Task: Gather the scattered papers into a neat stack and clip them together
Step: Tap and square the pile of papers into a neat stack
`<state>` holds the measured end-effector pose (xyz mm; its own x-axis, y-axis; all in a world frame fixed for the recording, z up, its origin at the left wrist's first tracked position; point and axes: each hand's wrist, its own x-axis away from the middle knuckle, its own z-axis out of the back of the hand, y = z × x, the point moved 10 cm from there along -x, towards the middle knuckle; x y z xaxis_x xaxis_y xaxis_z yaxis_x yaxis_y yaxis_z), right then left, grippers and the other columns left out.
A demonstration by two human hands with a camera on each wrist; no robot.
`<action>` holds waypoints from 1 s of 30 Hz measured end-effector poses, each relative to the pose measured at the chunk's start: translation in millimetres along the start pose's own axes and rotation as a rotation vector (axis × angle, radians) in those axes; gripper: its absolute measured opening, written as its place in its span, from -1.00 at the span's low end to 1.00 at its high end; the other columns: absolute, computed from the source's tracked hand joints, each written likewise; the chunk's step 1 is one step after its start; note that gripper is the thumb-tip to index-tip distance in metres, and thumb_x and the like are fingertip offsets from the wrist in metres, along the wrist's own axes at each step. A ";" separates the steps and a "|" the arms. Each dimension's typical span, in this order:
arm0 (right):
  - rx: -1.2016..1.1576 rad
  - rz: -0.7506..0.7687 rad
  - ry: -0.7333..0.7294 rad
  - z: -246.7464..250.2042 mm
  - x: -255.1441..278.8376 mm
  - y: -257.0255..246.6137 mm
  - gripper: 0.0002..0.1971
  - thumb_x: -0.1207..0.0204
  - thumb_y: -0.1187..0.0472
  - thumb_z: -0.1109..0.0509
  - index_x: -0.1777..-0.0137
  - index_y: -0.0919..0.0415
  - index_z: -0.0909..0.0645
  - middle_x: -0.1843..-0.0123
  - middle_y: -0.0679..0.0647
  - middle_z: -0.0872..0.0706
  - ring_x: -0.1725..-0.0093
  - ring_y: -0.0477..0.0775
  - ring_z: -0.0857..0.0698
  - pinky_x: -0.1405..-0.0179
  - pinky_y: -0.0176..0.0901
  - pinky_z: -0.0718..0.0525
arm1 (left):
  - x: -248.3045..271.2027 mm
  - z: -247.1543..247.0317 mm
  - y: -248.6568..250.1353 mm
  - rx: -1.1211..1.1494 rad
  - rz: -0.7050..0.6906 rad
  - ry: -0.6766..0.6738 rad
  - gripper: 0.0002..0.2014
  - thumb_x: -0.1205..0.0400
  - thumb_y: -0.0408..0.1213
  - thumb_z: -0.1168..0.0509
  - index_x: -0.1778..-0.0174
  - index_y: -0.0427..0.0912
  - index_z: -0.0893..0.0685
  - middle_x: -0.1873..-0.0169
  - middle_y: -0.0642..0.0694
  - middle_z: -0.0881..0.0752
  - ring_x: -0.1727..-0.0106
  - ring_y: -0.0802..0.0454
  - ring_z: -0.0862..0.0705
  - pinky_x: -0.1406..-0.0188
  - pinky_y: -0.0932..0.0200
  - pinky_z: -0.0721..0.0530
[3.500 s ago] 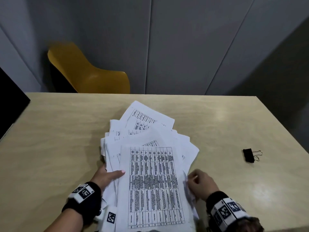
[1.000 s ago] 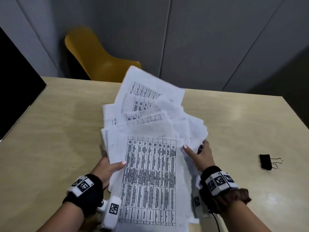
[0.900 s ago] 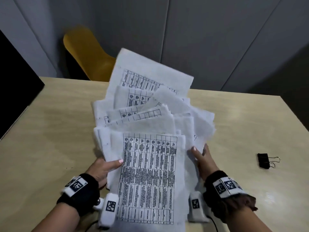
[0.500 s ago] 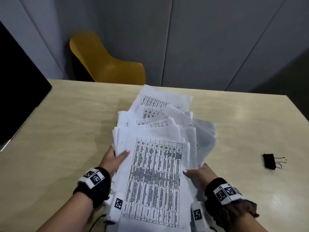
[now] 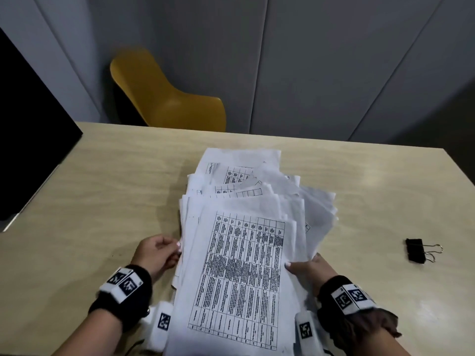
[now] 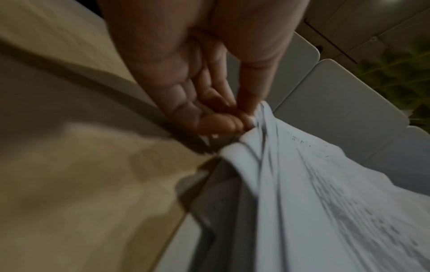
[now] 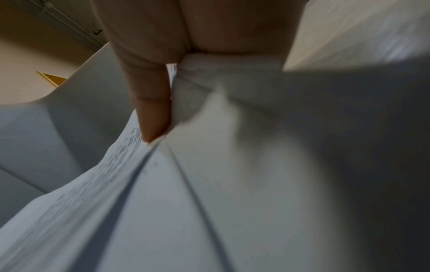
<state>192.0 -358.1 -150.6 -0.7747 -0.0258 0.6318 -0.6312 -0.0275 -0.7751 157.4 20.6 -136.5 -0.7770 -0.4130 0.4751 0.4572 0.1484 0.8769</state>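
A loose, fanned stack of white printed papers lies in the middle of the wooden table, with a sheet bearing a table grid on top. My left hand pinches the stack's left edge between thumb and fingertips; in the left wrist view the left hand meets the papers at their edge. My right hand holds the right side, thumb on top and fingers hidden underneath. The right wrist view shows the right hand pressing its thumb on the papers. A black binder clip lies apart at the right.
A yellow chair stands behind the table's far edge. A black panel borders the table at the left. Grey wall panels close the back. Bare tabletop shows on both sides of the papers.
The stack, tilted up off the table a second ago, has come back down. My left thumb has slid off the top sheet to the left edge. My right hand has moved nearer along the right side.
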 end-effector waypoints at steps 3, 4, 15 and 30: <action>-0.011 -0.013 -0.040 -2.4 -0.1 -1.1 -0.62 0.03 0.41 -0.48 0.13 0.39 -0.67 0.41 0.20 -0.80 0.45 0.20 -0.77 0.32 -0.07 -0.72 | 14.0 -12.5 -1.7 0.084 0.086 -0.142 -0.87 -0.56 -0.59 -0.25 0.24 -0.31 -0.56 0.45 -0.19 -0.69 0.59 0.07 -0.68 0.59 0.24 -0.70; -0.019 -0.012 -0.048 -2.8 -0.3 -1.8 -0.64 0.03 0.42 -0.49 0.15 0.38 -0.68 0.41 0.21 -0.80 0.44 0.21 -0.77 0.26 -0.01 -0.74 | 12.5 -14.2 2.1 0.100 0.090 -0.143 -0.87 -0.57 -0.57 -0.24 0.21 -0.28 -0.56 0.38 -0.20 -0.68 0.54 0.04 -0.69 0.58 0.23 -0.71; 0.040 0.050 -0.028 -0.7 8.8 -3.5 -0.77 -0.25 0.49 -0.56 0.10 0.35 -0.68 0.35 0.18 -0.82 0.34 0.20 -0.78 0.23 -0.02 -0.75 | 17.6 -10.6 -9.8 -0.030 0.087 -0.274 -0.85 -0.60 -0.55 -0.22 0.17 -0.25 -0.63 0.30 -0.26 -0.65 0.33 -0.05 -0.51 0.60 0.28 -0.54; -0.026 0.106 0.028 0.7 30.0 -4.3 -0.60 -0.30 0.49 -0.51 -0.15 0.36 -0.58 0.22 0.21 -0.80 0.14 0.28 -0.73 0.03 0.11 -0.71 | 27.2 -22.5 14.2 0.032 -0.009 -0.196 -0.79 -0.65 -0.26 -0.22 -0.11 -0.25 -0.65 0.27 -0.11 -0.73 0.36 0.04 -0.61 0.41 0.29 -0.53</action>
<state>171.5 -359.5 -128.4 -0.8375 0.0006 0.5464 -0.5464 -0.0003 -0.8375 152.5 -8.7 -112.7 -0.8515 -0.2325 0.4699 0.4385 0.1757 0.8814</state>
